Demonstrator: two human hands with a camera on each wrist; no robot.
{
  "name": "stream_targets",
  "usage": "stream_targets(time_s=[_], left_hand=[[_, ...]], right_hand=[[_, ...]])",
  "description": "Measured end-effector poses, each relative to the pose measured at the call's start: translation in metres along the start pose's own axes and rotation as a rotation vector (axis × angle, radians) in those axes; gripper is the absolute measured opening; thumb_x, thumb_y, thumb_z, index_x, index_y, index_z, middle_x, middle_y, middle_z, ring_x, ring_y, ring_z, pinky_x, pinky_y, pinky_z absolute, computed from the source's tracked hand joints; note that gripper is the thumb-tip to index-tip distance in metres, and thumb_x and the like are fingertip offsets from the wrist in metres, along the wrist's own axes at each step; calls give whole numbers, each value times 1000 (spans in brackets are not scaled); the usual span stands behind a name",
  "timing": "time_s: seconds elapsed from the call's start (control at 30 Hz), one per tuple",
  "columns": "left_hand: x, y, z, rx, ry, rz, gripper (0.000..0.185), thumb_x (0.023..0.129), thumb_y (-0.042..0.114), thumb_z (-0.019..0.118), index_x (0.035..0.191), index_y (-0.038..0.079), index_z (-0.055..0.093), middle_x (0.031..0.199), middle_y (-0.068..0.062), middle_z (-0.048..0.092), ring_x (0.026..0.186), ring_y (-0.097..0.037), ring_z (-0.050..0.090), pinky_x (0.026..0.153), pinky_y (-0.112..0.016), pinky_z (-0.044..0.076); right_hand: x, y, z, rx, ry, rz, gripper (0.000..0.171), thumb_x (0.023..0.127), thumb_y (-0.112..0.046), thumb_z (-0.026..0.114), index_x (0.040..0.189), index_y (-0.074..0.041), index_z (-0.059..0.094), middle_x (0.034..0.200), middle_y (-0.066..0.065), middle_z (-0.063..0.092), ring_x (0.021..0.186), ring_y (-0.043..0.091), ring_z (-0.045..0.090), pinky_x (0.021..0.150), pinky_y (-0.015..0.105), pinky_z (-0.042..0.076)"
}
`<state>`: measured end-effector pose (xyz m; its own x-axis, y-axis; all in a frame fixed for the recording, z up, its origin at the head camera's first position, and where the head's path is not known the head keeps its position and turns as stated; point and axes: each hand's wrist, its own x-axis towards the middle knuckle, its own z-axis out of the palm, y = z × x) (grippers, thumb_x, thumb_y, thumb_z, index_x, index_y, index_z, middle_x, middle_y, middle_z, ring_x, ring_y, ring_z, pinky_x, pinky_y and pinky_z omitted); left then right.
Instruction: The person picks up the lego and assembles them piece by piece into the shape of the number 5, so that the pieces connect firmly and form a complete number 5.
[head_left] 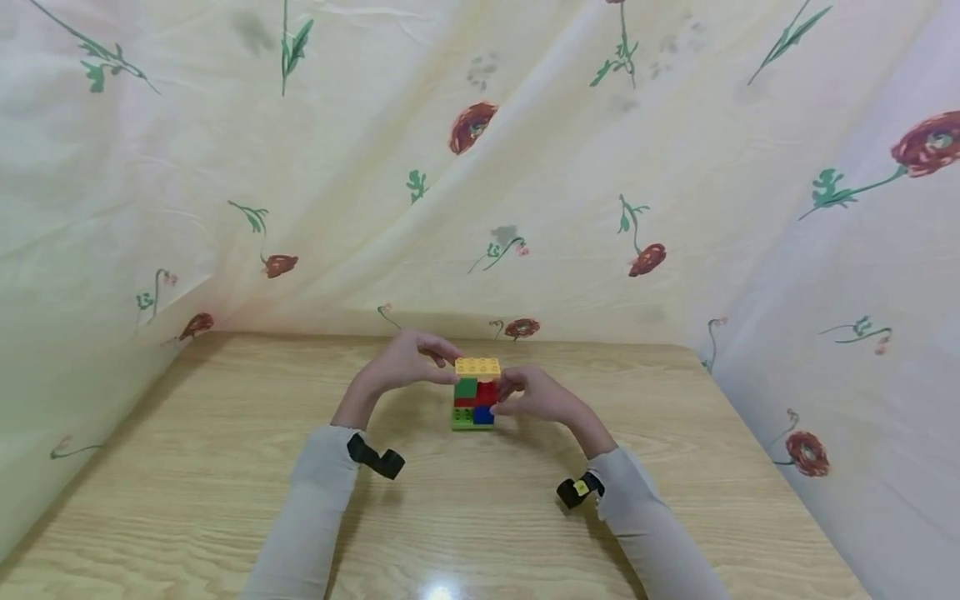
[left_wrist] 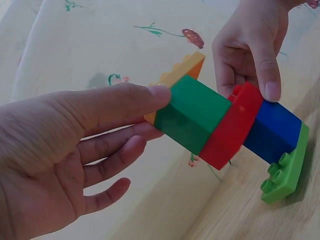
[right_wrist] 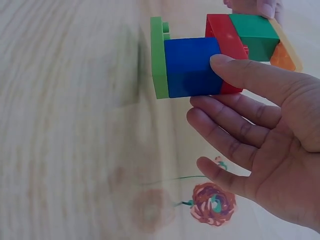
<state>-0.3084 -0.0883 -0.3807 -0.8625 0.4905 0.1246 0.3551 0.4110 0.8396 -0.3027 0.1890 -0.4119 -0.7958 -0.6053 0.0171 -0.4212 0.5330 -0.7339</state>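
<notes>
A small block tower (head_left: 476,393) stands on the wooden table (head_left: 187,467). From the bottom it has a light green base plate (left_wrist: 287,170), a blue brick (right_wrist: 192,67), a red brick (left_wrist: 232,127), a green brick (left_wrist: 192,115) and a yellow plate (head_left: 477,366) on top. My left hand (head_left: 408,360) reaches in from the left and pinches the tower's top at the yellow plate and green brick. My right hand (head_left: 536,398) grips the tower from the right, thumb pressed on the blue and red bricks, while its lower fingers (right_wrist: 225,135) hang relaxed.
A cream cloth with red flowers (head_left: 525,167) rises behind the table and along both sides, close to the far edge. Bare wood lies in front of the tower and to either side. Black wrist cameras (head_left: 378,460) sit on both sleeves.
</notes>
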Motion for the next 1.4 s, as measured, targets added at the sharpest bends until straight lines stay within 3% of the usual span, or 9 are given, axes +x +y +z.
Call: stream_targets(time_s=[0.13, 0.47, 0.77, 1.0, 1.4], left_hand=[[-1, -1, -1, -35, 24, 1, 32, 84, 28, 85, 113, 17, 78, 113, -1, 76, 102, -21, 64, 84, -36, 55], [-2, -1, 0, -157, 55, 5, 33, 87, 24, 83, 118, 13, 77, 112, -6, 76, 98, -23, 68, 84, -38, 57], [-5, 1, 2, -209, 90, 18, 35, 89, 22, 81, 121, 11, 75, 112, -12, 75, 97, -28, 68, 81, -33, 56], [-6, 7, 0, -222, 144, 20, 32, 91, 24, 78, 121, 12, 75, 113, -9, 74, 97, -22, 66, 81, -32, 55], [0, 6, -2, -250, 169, -20, 34, 92, 24, 77, 123, 9, 73, 114, -10, 73, 100, -20, 67, 87, -30, 56]], right_hand=[[-2, -4, -4, 8, 6, -19, 29, 91, -17, 77, 115, -1, 71, 107, 11, 76, 100, 22, 71, 95, 46, 55], [-7, -16, -11, -3, 11, 32, 41, 93, -21, 75, 128, -1, 68, 115, 11, 75, 107, 25, 70, 100, 49, 54], [-7, -17, -13, -6, 23, 3, 40, 96, -23, 73, 130, -4, 68, 117, 8, 75, 106, 21, 69, 100, 48, 53], [-8, -22, -16, 47, 47, 49, 44, 97, -27, 71, 135, -8, 66, 118, 5, 74, 108, 21, 67, 99, 46, 54], [-7, -24, -18, 116, 76, 79, 49, 97, -27, 70, 137, 2, 62, 119, 14, 73, 106, 23, 69, 95, 41, 57]])
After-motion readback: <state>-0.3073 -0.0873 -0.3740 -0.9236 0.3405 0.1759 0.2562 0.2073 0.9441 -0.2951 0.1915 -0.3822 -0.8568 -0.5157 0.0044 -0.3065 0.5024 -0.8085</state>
